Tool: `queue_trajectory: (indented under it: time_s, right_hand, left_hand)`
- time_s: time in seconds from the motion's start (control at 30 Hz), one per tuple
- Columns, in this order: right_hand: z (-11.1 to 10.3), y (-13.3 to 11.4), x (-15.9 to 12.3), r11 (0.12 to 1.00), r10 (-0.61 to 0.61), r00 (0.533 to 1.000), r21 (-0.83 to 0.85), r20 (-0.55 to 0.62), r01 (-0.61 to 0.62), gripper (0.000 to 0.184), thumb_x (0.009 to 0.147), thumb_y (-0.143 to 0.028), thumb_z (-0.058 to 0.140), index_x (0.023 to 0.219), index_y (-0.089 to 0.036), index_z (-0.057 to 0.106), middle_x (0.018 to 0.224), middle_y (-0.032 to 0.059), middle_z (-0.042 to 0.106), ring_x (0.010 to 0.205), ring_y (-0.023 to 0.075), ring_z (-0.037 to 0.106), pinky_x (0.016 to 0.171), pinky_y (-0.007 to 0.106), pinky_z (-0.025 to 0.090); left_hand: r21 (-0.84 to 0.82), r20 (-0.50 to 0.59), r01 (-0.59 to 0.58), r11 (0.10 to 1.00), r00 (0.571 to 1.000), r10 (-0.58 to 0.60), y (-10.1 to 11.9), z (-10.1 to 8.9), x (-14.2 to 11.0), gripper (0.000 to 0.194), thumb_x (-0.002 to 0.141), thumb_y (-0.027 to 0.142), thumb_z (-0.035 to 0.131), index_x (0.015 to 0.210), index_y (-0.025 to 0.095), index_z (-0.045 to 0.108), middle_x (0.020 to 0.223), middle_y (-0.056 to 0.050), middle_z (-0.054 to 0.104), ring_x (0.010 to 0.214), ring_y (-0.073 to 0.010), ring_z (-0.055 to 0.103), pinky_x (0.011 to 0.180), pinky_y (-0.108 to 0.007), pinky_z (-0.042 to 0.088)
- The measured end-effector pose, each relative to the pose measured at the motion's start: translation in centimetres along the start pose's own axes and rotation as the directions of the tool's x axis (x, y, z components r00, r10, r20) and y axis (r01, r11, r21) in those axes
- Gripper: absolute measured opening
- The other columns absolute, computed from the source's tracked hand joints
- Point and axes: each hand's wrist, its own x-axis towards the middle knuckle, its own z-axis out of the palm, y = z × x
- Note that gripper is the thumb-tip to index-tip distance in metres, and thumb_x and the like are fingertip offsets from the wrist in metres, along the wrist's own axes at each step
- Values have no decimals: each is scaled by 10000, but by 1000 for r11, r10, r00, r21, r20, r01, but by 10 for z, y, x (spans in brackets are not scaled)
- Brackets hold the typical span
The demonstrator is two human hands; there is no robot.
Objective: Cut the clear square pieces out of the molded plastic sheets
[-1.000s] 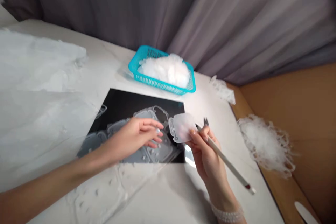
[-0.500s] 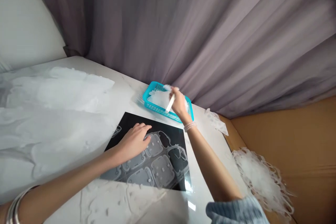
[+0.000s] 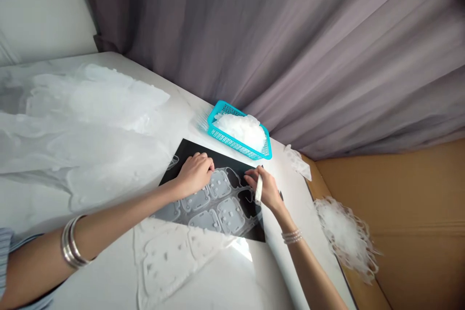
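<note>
A black board (image 3: 256,230) lies on the white table, partly covered by a clear, rubbery moulded sheet (image 3: 232,214) with rounded square panels and small knobs. My left hand (image 3: 195,173) rests on the board with its fingers curled down at the sheet's upper edge; its fingertips are partly hidden. My right hand (image 3: 267,188) is at the board's right edge, closed around a slim white-handled tool (image 3: 258,190). The tool's working end is hidden. Thin loops of clear trim lie on the black surface beside the right hand.
Behind the board stands a turquoise basket (image 3: 236,144) heaped with small translucent pieces (image 3: 244,128). Stacked translucent sheets (image 3: 98,101) spread across the left side. At right, clear scraps (image 3: 347,235) pile against a brown cardboard box (image 3: 407,203). A grey curtain (image 3: 254,34) hangs behind.
My right hand has moved from over the basket back to the board's right edge, still holding the tool. My left hand's fingers have curled in. The view has shifted slightly.
</note>
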Motion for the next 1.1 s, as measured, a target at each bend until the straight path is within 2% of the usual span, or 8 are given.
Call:
queue_trajectory:
  time_s: [0.13,0.27,0.4,0.5,0.63,0.73,0.9,1.1]
  right_hand:
    - [20,-2,-9,998,-32,999,-48,39,34,168,784,-283,582,729,-235,431,767,19,663,683,191,584,635,294,429]
    - [23,-4,6,994,-62,997,-92,-42,58,70,794,-205,472,730,-230,457,704,15,544,719,203,507,664,309,394]
    - [15,-10,16,995,-47,983,-94,-178,31,63,870,-260,449,836,-217,479,880,72,578,886,243,515,788,373,413]
    - [12,-29,3,999,-14,977,-50,-215,4,144,947,-353,443,931,-213,474,1006,91,614,921,232,559,822,383,436]
    - [17,-67,-28,961,114,993,256,-18,-106,362,1038,-428,243,1089,-231,543,745,-1,574,656,166,565,635,301,467]
    - [30,-90,-40,893,111,982,417,153,-166,411,1031,-471,293,1176,-249,607,664,-23,507,596,153,535,588,282,462]
    - [50,-103,-44,903,69,994,419,89,-100,275,996,-398,476,1124,-228,650,822,20,655,771,166,630,706,290,503]
    - [54,-101,-50,961,37,997,273,65,-53,242,992,-337,491,1043,-209,689,832,39,706,741,173,647,704,308,520]
  left_hand:
    - [10,-11,-69,998,998,69,3,-9,-5,172,892,137,481,974,156,630,1010,-94,636,986,-231,605,824,-339,483]
    - [37,23,-224,974,975,223,6,-24,-27,264,920,118,429,1115,161,601,1122,-96,636,1077,-227,597,942,-364,467]
    - [90,107,-403,911,913,394,0,-28,-57,347,920,53,382,1163,152,610,1282,-121,618,1230,-243,551,1046,-391,423]
    - [226,157,-502,835,865,477,-9,-23,-72,396,925,49,380,1267,134,560,1402,-148,556,1328,-261,491,1100,-412,390]
    - [321,207,-530,785,848,488,-11,-21,-79,466,890,-4,379,1304,138,539,1432,-149,532,1352,-289,469,1116,-428,380]
    - [334,223,-541,772,841,493,-9,-24,-80,518,867,-44,348,1305,156,539,1426,-147,534,1345,-314,471,1106,-468,385]
    - [320,218,-529,786,849,482,-9,-25,-83,523,873,-34,341,1314,183,520,1418,-149,527,1346,-318,459,1108,-518,361]
    - [272,243,-519,811,852,464,-12,-25,-84,483,864,-8,391,1279,195,532,1482,-132,473,1392,-312,401,1132,-528,311]
